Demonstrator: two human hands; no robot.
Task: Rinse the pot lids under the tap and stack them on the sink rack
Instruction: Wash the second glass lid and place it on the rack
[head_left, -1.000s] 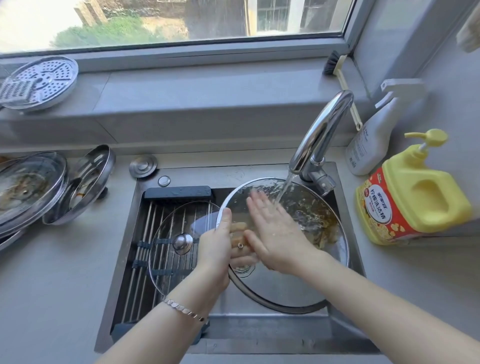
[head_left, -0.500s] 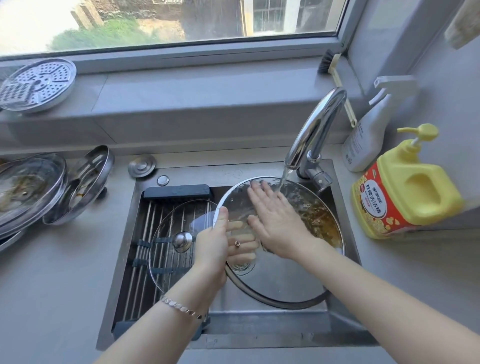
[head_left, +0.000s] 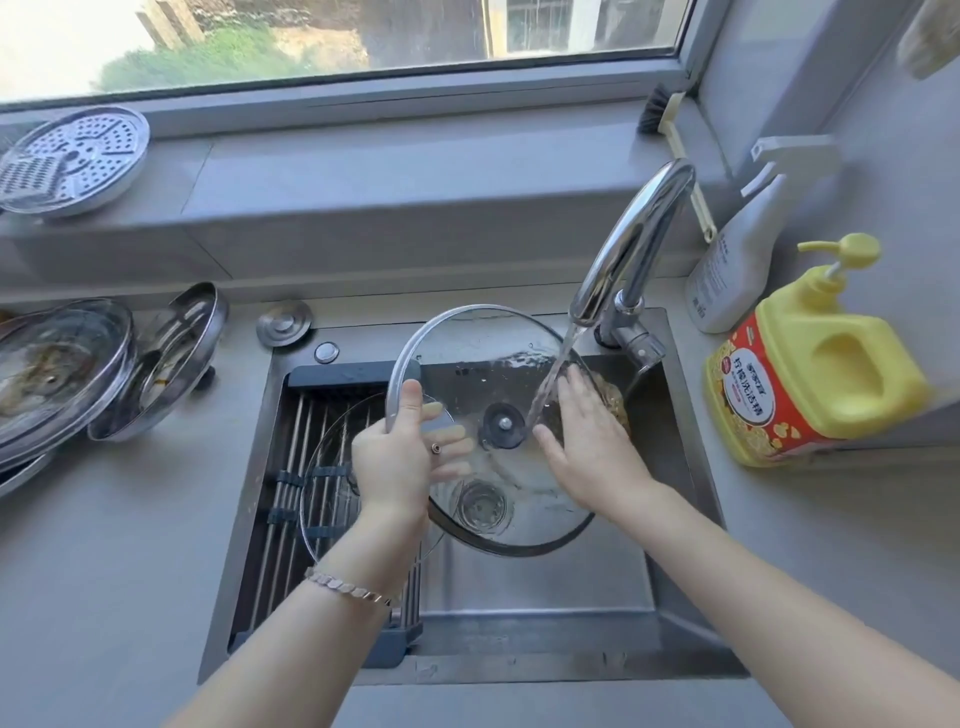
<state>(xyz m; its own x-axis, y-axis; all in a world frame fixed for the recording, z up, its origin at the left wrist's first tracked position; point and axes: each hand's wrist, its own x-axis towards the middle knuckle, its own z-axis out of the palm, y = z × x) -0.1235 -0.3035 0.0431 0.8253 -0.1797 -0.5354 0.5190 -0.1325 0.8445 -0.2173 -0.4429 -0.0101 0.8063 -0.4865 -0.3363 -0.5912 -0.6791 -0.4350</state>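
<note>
A large glass pot lid (head_left: 467, 353) with a metal rim is tilted up over the sink, under running water from the chrome tap (head_left: 631, 244). My left hand (head_left: 397, 457) grips its left rim, fingers behind the glass. My right hand (head_left: 587, 441) lies flat and open on the lid's wet inner face, right of its dark centre knob (head_left: 503, 426). A second glass lid (head_left: 332, 467) lies flat on the sink rack (head_left: 291, 467), partly hidden by my left hand. Two soiled lids (head_left: 57, 364) (head_left: 166, 364) lean on the counter at left.
A yellow dish-soap pump bottle (head_left: 810, 364) and a white spray bottle (head_left: 737, 260) stand right of the sink. A perforated steamer plate (head_left: 72, 161) rests on the window ledge, a brush (head_left: 670, 135) leans at the ledge's right end. The sink drain (head_left: 480, 504) shows through the glass.
The lid has been tilted up and turned, so its knob now faces me. My right hand slid right across the glass, and my left hand shifted higher on the rim.
</note>
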